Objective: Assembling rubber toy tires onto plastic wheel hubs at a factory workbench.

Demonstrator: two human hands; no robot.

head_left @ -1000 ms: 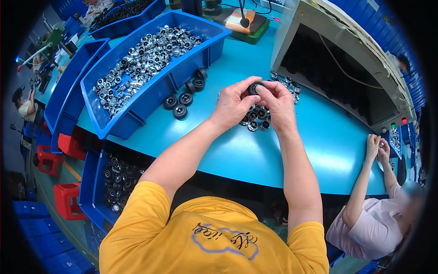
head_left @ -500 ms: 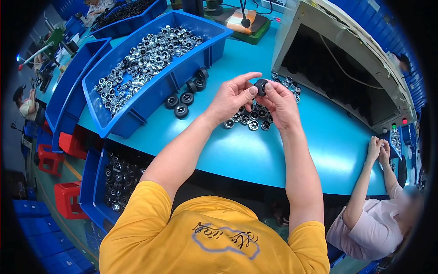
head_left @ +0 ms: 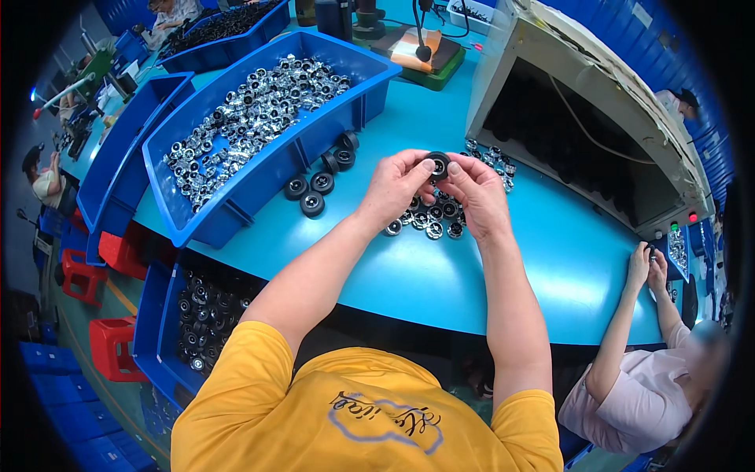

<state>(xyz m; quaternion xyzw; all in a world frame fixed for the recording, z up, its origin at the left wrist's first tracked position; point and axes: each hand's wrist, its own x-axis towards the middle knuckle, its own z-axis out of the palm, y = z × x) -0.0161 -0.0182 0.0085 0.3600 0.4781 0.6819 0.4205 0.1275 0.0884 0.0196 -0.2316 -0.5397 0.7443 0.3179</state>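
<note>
Between my two hands is a small black toy wheel [head_left: 438, 166], its hub facing up toward me. My left hand [head_left: 399, 187] pinches its left side with thumb and fingers. The thumb and fingers of my right hand [head_left: 476, 194] press on its right side. Below them on the table lie several loose chrome wheel hubs [head_left: 434, 229], partly hidden by my hands. More chrome hubs [head_left: 497, 167] lie beyond my right hand. To the left, several black wheels with tyres [head_left: 312, 204] rest beside a big blue bin [head_left: 236, 206] of chrome hubs.
A cream-coloured machine with a dark opening [head_left: 503, 59] stands at the right of the blue table [head_left: 393, 295]. Under its left edge is a blue bin [head_left: 157, 346] of black wheels. A co-worker [head_left: 637, 393] sits at the right. Red stools [head_left: 114, 346] stand on the floor.
The wheel has been turned so its hub faces me, and both hands have come slightly lower and closer around it. The co-worker's hands at the right have shifted a little.
</note>
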